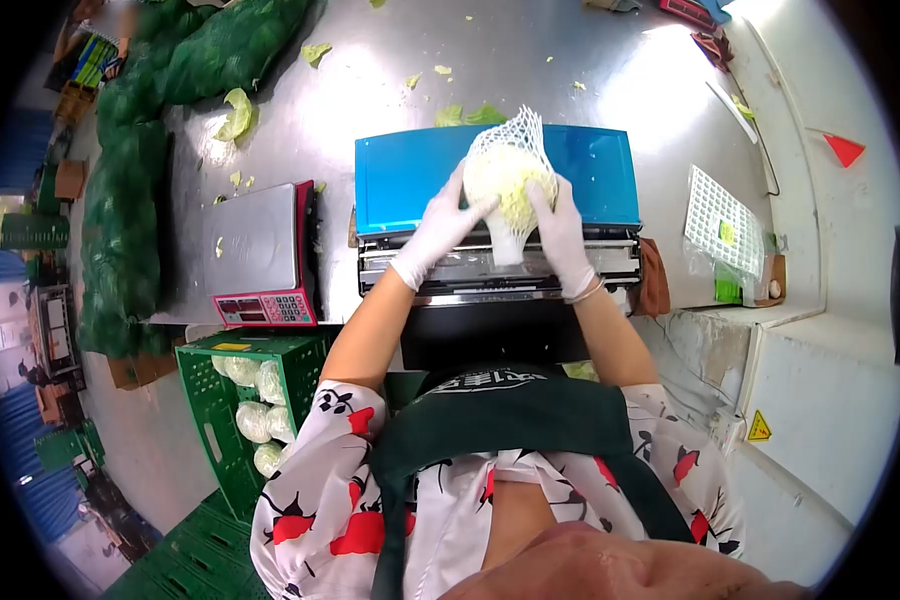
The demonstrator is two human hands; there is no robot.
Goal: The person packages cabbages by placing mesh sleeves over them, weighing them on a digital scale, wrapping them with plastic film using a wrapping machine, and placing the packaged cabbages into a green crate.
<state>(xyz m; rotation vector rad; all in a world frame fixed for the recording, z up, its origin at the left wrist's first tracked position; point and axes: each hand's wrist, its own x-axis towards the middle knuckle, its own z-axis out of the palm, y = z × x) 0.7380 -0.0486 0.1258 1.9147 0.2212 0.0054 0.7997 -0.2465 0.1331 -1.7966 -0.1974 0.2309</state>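
Observation:
A pale yellow head of cabbage (510, 178) sits in a white foam net sleeve (518, 130), whose loose ends stick out above and below. My left hand (440, 222), in a white glove, grips it from the left side. On the other side my gloved right hand (562, 225) holds it too, thumb against the net. The cabbage is held over a blue-topped wrapping machine (410, 175). Clear film (460, 264) seems to lie along the machine's front, below my hands. Some of my fingers are hidden behind the cabbage.
A red digital scale (260, 255) stands left of the machine. Below it, a green crate (205, 395) holds several pale wrapped heads (254, 420). Full green mesh bags (125, 230) line the left edge. Leaf scraps (235, 115) lie on the metal table. White foam nets (722, 215) are at right.

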